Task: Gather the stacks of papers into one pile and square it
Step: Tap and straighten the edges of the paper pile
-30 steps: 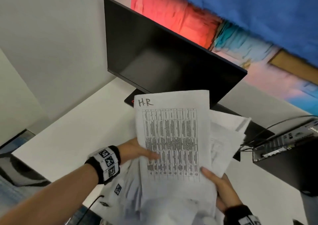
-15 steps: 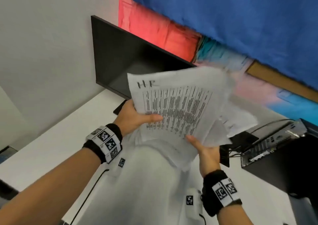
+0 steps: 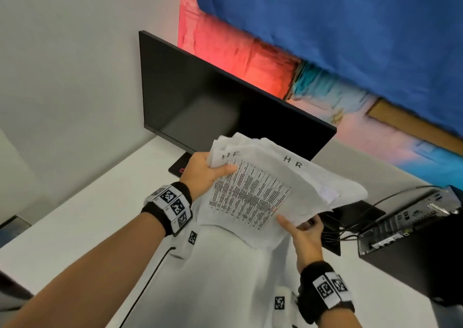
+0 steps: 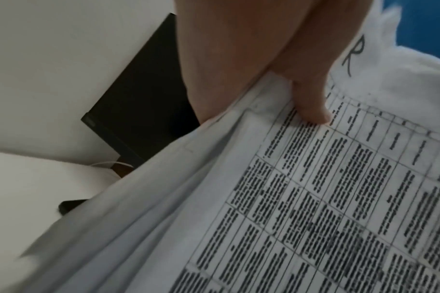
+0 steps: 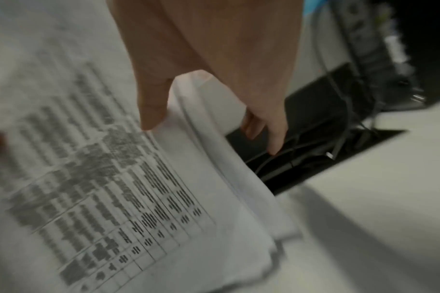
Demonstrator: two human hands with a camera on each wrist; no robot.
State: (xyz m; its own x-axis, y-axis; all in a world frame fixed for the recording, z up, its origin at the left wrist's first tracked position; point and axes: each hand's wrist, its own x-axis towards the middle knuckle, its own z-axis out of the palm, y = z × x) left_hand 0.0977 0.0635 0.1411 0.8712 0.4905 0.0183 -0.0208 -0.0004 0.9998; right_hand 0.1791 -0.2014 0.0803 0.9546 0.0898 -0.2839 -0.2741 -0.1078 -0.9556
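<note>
A loose bundle of white printed papers [image 3: 253,192] with a table of text and "HR" handwritten on top is held up in the air in front of a black monitor. My left hand [image 3: 208,172] grips its upper left edge, thumb [image 4: 311,103] on the top sheet. My right hand [image 3: 300,227] pinches the lower right corner, thumb [image 5: 151,103] on top and fingers [image 5: 274,134] underneath. The sheets [image 5: 164,198] are fanned and uneven, with corners sticking out to the right. The bundle tilts down to the right.
The black monitor [image 3: 225,97] stands close behind the papers on a white desk [image 3: 87,215]. A black computer box [image 3: 413,232] with cables sits at the right, beside a dark cable opening [image 5: 314,158] in the desk. A white garment covers the lower middle.
The bundle has been lifted off the low position and turned clockwise, so its top now points up-left. Both hands rose with it; the sheets have fanned further apart.
</note>
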